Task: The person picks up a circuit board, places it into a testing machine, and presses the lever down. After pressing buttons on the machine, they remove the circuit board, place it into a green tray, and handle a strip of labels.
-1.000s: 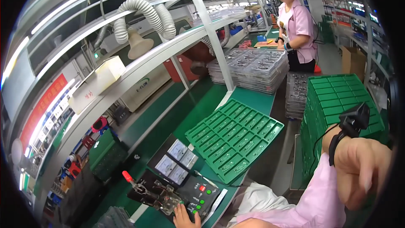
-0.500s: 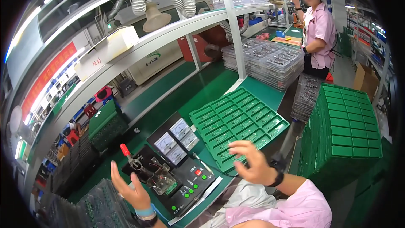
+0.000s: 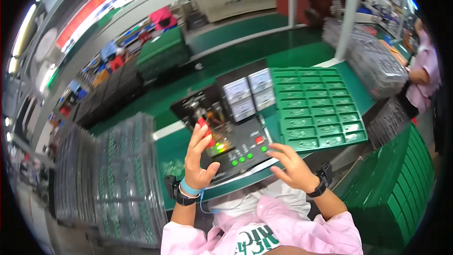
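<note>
My left hand [image 3: 197, 163] is at the red handle [image 3: 206, 133] of a toggle clamp on a black test fixture [image 3: 247, 134]. Its fingers are stretched out against the handle, with the thumb apart. The handle is tipped down toward me, and a yellow-green light [image 3: 220, 148] glows beside it. Over the fixture's right front corner hovers my right hand [image 3: 298, 172], its fingers spread and empty near a green button [image 3: 264, 149] and a red switch [image 3: 259, 140]. Two pairs of panel meters [image 3: 239, 99] stand behind the panel. To the right lies a green tray [image 3: 325, 95] with small parts in its compartments.
Stacked clear trays [image 3: 125, 179] of green boards stand at the left. On the right are a stack of green trays [image 3: 401, 193] and more clear trays [image 3: 373, 59]. Another person [image 3: 422, 73] stands at the far right. A white post [image 3: 348, 19] rises behind the green tray.
My view has swung left. The red handle has gone from upright to tipped down, with my left hand now on it, and a light glows. My right hand has moved from the tray to the panel.
</note>
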{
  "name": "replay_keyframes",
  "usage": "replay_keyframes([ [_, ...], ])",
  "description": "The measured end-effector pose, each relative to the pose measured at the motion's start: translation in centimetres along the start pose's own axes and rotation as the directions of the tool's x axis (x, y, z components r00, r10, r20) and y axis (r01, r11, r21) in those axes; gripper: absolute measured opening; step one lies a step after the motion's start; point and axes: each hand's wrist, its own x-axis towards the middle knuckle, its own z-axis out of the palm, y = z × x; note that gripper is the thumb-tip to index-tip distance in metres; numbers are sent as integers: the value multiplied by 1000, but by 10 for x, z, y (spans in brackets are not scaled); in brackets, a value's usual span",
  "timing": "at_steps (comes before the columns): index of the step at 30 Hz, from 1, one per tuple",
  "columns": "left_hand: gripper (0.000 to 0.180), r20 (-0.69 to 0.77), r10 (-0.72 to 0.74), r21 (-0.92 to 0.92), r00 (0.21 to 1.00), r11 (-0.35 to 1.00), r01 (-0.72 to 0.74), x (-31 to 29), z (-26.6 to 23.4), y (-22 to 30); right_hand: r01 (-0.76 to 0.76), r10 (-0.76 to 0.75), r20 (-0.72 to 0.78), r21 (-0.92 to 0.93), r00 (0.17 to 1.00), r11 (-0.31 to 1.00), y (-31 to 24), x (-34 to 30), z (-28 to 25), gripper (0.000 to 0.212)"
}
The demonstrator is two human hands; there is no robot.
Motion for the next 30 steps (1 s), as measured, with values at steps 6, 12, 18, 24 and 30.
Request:
replay_keyframes([
  [6,33,-16,-424,76,905,902,424,-68,-34,-7,136,-138,8,-216,990,967,-6,24,32,46],
  [12,31,12,-588,107,809,805,584,-105,-33,-12,322,-383,-126,-342,915,883,3,3,85,47],
  [18,37,153,-520,194,840,850,491,-100,-37,-21,156,-190,-69,-335,979,929,8,1,112,45],
  [24,55,272,-610,225,745,792,567,-70,-38,-22,144,-167,-69,-257,984,956,10,5,109,46],
  [30,77,455,-499,421,737,850,316,-35,-42,-26,142,-173,-99,-262,980,955,11,7,106,44],
])
